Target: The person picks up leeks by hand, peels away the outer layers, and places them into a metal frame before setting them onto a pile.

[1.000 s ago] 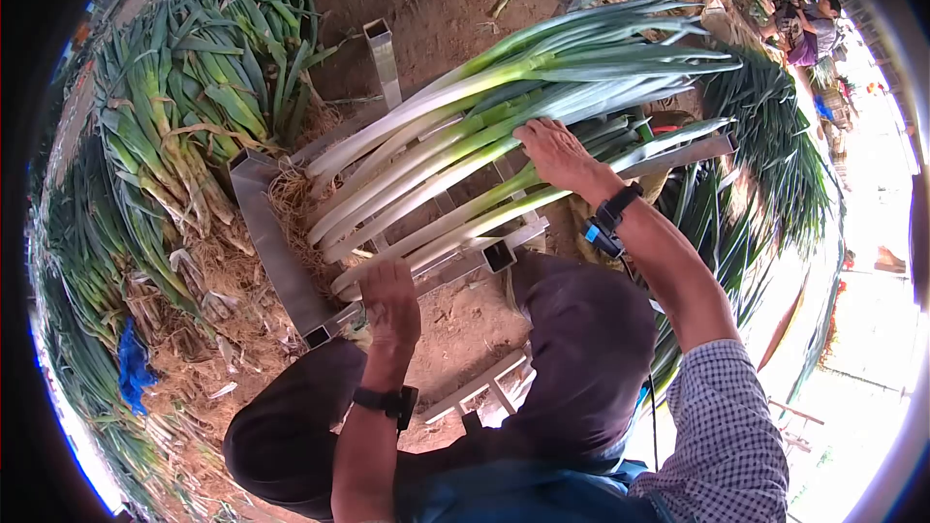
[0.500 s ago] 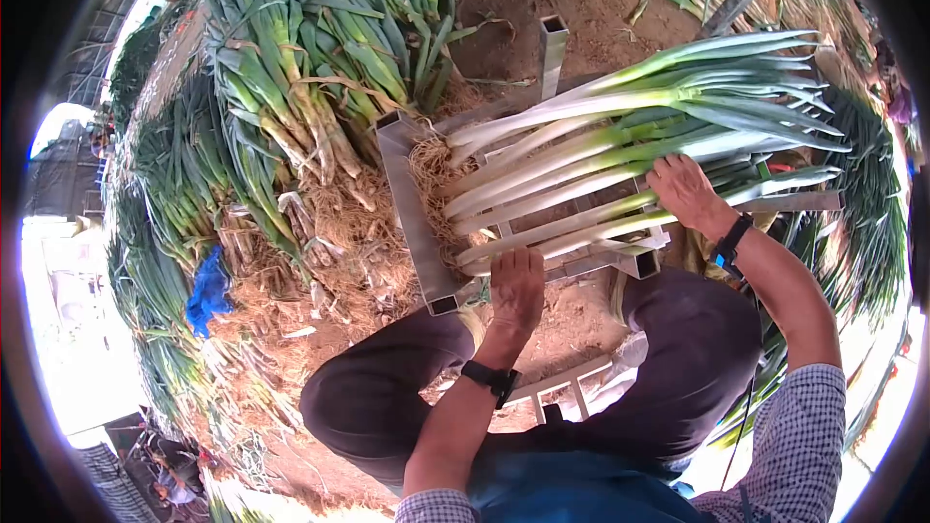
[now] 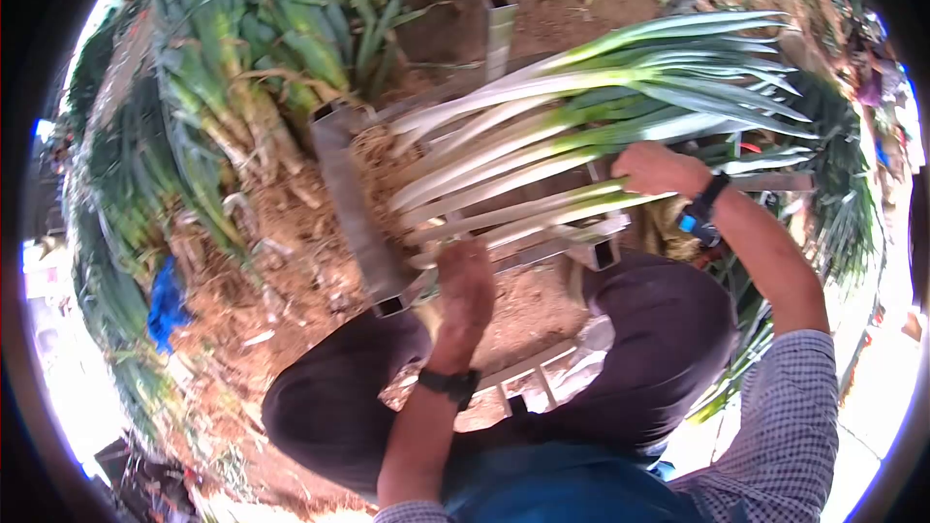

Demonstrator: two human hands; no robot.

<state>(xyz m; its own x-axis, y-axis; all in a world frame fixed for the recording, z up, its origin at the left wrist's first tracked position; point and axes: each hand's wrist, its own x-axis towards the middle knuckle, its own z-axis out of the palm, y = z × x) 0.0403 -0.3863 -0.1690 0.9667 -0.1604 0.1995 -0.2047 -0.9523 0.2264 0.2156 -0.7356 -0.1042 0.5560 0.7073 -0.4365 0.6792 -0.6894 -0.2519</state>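
Note:
Several long leeks lie side by side across a metal frame, white stems and roots to the left, green leaves to the right. My left hand, blurred, has its fingers closed at the white stem of the nearest leek, close to the root end. Farther right, my right hand is curled with its fingers closed on the nearest leek where white turns to green. Its fingertips are partly hidden.
Big leek bundles stand at the left, near a blue plastic piece on soil. Metal posts rise from the frame's far side. More leeks are at the right. A metal rack sits between my knees.
The view has shifted, so the frame and leeks appear farther left and slightly higher. My right hand has curled more and moved slightly right along the leaves. My left hand stays near the root end.

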